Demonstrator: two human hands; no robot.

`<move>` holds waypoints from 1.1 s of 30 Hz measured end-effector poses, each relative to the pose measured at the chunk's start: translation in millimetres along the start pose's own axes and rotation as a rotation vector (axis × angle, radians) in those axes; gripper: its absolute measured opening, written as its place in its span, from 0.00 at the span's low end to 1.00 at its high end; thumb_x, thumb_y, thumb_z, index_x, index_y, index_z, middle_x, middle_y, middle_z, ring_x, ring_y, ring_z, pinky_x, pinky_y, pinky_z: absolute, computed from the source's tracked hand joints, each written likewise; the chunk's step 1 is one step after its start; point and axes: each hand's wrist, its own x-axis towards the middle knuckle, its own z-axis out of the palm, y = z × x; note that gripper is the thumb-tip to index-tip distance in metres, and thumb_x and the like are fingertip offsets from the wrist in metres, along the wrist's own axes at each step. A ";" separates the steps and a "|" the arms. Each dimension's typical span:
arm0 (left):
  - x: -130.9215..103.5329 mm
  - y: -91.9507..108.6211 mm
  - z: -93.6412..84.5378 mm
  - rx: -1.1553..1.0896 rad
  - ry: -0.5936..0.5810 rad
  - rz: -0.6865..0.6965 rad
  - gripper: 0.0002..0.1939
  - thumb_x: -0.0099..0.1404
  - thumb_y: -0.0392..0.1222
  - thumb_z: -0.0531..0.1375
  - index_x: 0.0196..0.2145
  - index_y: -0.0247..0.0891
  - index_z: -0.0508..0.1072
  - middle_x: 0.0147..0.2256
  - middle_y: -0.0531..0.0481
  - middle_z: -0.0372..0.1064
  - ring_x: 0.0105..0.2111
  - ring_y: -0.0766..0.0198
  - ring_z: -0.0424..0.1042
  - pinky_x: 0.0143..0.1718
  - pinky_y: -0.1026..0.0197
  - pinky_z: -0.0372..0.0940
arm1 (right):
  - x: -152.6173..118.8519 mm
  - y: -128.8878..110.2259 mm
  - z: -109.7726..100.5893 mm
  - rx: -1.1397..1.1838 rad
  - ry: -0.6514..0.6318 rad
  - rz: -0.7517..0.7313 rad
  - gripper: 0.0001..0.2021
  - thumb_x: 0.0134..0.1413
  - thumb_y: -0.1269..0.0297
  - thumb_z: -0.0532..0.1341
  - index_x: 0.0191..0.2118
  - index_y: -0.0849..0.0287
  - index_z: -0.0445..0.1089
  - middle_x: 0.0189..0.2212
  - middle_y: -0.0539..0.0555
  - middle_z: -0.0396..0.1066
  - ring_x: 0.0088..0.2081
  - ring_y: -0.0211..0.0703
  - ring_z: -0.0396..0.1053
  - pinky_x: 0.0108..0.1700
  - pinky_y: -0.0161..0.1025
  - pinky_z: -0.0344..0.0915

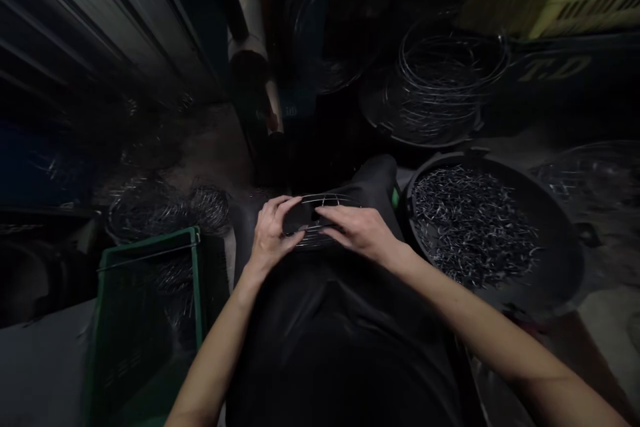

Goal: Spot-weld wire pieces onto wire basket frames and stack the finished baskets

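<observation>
Holding a wire frame (314,237) low at the middle, in front of the body and over a dark-clad lap (345,340); too dim to tell whether resting on the cloth. Running lengthwise from left to right across the body, level or nearly so, with one end toward the left hand (270,230) and the other reaching in beyond the right hand (363,230). Bowed gently along the far edge, with short cross wires (323,200) pointing away from the body. Grasped at the left end by the left fingers, with the thumb at the near edge and the fingertips at the far edge. Overlapped at the right by the right fingers, pointing left along the length; cannot tell whether gripping or merely laid there. Set to the right, a round black basin (557,273) of short wire pieces (475,227); beyond, a loose wire coil (450,70). Placed to the left, near the knee, a green crate (197,280), just short of a wire tangle (155,210). Tucked into the upper right corner, a yellow crate (585,3).
</observation>
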 end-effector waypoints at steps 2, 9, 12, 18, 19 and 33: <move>5.6 -3.6 -6.2 -0.034 0.035 0.018 0.26 0.55 0.39 0.64 0.52 0.42 0.64 0.48 0.44 0.64 0.49 0.55 0.66 0.51 0.49 0.64 | 5.2 3.6 4.1 -0.163 0.032 -0.134 0.13 0.60 0.68 0.55 0.48 0.61 0.70 0.43 0.54 0.75 0.39 0.39 0.74 0.36 0.33 0.69; 40.6 -20.8 -32.1 -0.113 0.159 0.064 0.26 0.52 0.40 0.67 0.49 0.40 0.66 0.46 0.44 0.66 0.47 0.56 0.68 0.49 0.51 0.66 | 49.0 12.9 -7.2 -0.310 0.263 -0.492 0.14 0.58 0.76 0.55 0.48 0.65 0.70 0.45 0.56 0.74 0.30 0.33 0.71 0.32 0.32 0.67; 50.0 -30.5 -36.8 -0.130 0.211 0.074 0.26 0.52 0.40 0.67 0.48 0.39 0.66 0.45 0.43 0.67 0.47 0.55 0.69 0.49 0.51 0.66 | 67.0 16.1 -10.1 -0.349 0.276 -0.553 0.14 0.59 0.77 0.53 0.48 0.63 0.71 0.46 0.57 0.73 0.29 0.32 0.69 0.31 0.32 0.66; 56.5 -44.1 -36.7 -0.167 0.301 0.058 0.26 0.52 0.39 0.67 0.48 0.39 0.65 0.46 0.43 0.66 0.48 0.56 0.68 0.49 0.51 0.66 | 91.1 17.0 -11.3 -0.420 0.361 -0.604 0.12 0.59 0.76 0.55 0.44 0.63 0.73 0.44 0.54 0.74 0.26 0.30 0.65 0.26 0.33 0.61; 57.1 -45.6 -36.5 -0.163 0.311 0.064 0.26 0.52 0.39 0.67 0.48 0.39 0.65 0.46 0.43 0.66 0.48 0.56 0.68 0.49 0.51 0.66 | 93.9 17.2 -11.0 -0.423 0.370 -0.608 0.12 0.58 0.76 0.55 0.44 0.63 0.73 0.44 0.54 0.75 0.25 0.30 0.64 0.26 0.34 0.60; 62.6 -63.4 -41.7 -0.107 0.344 0.113 0.24 0.52 0.38 0.66 0.47 0.40 0.66 0.46 0.42 0.66 0.47 0.54 0.69 0.47 0.48 0.66 | 109.6 27.1 3.0 -0.392 0.314 -0.655 0.15 0.58 0.74 0.57 0.49 0.58 0.71 0.48 0.53 0.72 0.26 0.30 0.66 0.26 0.36 0.60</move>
